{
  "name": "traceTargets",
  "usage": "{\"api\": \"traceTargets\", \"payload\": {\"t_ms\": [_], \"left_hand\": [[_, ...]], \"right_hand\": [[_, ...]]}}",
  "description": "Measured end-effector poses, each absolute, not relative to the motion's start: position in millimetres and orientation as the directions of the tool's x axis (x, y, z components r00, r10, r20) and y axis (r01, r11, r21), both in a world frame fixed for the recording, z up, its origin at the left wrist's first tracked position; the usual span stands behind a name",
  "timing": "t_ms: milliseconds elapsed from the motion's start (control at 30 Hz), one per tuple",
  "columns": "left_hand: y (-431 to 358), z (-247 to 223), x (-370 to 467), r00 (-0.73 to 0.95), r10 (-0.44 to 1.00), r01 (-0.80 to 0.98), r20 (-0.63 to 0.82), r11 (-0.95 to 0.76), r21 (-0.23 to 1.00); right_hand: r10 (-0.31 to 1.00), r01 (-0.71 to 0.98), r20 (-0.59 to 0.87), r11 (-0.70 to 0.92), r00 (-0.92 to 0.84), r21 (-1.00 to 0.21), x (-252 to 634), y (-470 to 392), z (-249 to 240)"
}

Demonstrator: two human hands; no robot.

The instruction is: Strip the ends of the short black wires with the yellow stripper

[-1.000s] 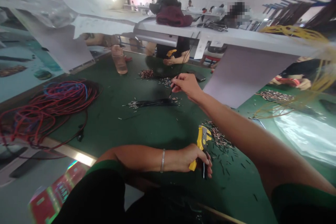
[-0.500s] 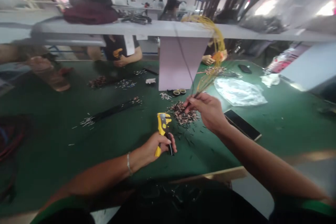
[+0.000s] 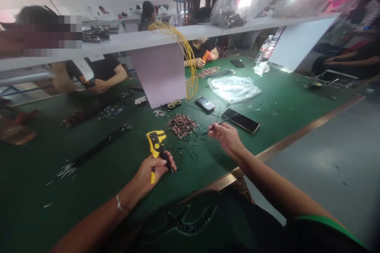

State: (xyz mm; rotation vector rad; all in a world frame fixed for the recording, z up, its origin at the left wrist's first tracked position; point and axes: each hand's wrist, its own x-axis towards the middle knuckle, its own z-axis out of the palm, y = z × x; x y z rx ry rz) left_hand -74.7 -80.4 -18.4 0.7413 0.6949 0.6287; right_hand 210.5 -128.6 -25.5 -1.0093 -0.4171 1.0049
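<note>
My left hand (image 3: 157, 166) is closed round the handles of a yellow and black wire stripper (image 3: 156, 146), its jaws pointing up and away from me. To its right, my right hand (image 3: 225, 136) pinches thin black wires (image 3: 212, 127) between thumb and fingertips; how many I cannot tell. Between and beyond the hands lies a heap of short copper-tipped cut ends (image 3: 182, 125) with black scraps scattered around it. A bundle of black wires (image 3: 97, 146) with pale ends lies on the green table to the left.
A smartphone (image 3: 241, 120) and a keypad phone (image 3: 205, 104) lie beyond my right hand. Two tape rolls (image 3: 174, 104) sit by the shelf support (image 3: 160, 75). Yellow wires (image 3: 190, 63) hang from the shelf. A clear plastic bag (image 3: 234, 89) lies farther back. Co-workers sit across the table.
The view has swung to the right. My right hand has moved from over the heap to its right side, still holding thin wire. The left hand keeps the stripper.
</note>
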Motion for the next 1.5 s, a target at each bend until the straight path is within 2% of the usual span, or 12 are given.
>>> {"api": "traceTargets", "payload": {"t_ms": [367,600,1100,1333,1500], "left_hand": [[-79,-24,-77,0.632,0.693,-0.234,-0.346,0.597,0.767],[-75,-26,-78,0.629,0.685,-0.226,-0.367,0.613,0.757],[-76,-27,-78,0.622,0.690,-0.211,-0.369,0.602,0.770],[-77,-24,-76,0.628,0.684,-0.207,-0.371,0.607,0.768],[-78,-22,-75,0.633,0.682,-0.208,-0.366,0.606,0.768]], "right_hand": [[0.779,-0.547,-0.168,0.252,0.605,-0.799,235,-125,-43],[0.739,-0.572,-0.247,0.223,0.627,-0.789,236,-125,-58],[0.618,-0.531,-0.239,0.344,0.749,-0.774,251,-141,-48],[0.655,-0.582,-0.282,0.296,0.701,-0.758,237,-145,-54],[0.693,-0.547,-0.210,0.309,0.690,-0.778,224,-140,-35]]}}
